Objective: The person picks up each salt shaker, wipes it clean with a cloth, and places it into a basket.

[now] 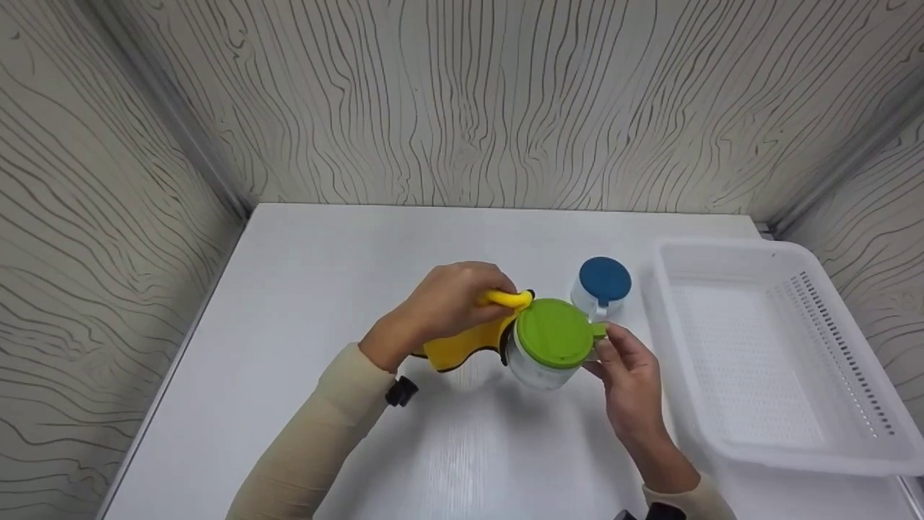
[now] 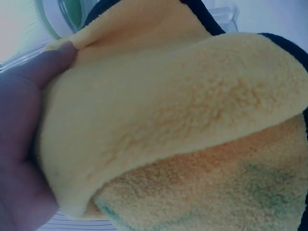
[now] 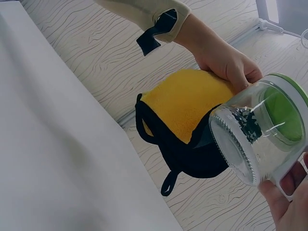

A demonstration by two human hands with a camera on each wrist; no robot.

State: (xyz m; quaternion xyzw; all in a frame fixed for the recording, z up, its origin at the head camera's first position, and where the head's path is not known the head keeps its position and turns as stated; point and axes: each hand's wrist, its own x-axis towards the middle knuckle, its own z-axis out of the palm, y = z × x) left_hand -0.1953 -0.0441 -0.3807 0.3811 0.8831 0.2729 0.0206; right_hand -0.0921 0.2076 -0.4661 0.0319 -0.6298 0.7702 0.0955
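My right hand (image 1: pixel 632 383) grips the handle of a clear glass jar (image 3: pixel 240 139) with a green lid (image 1: pixel 554 332), held tilted above the table. Bunched in my left hand (image 1: pixel 451 303) is a yellow cloth (image 2: pixel 168 96) with black edging, pressed against the jar's side near the lid. The cloth's lower part hangs down to the left of the jar, and a black hanging loop (image 3: pixel 169 184) shows at its corner in the right wrist view. Just behind the green-lidded jar stands a second jar with a blue lid (image 1: pixel 605 279).
A white plastic basket (image 1: pixel 682 347) with slotted sides stands on the right of the white table (image 1: pixel 289 310). Wood-grain panels (image 1: pixel 462 101) rise behind the table and along both sides.
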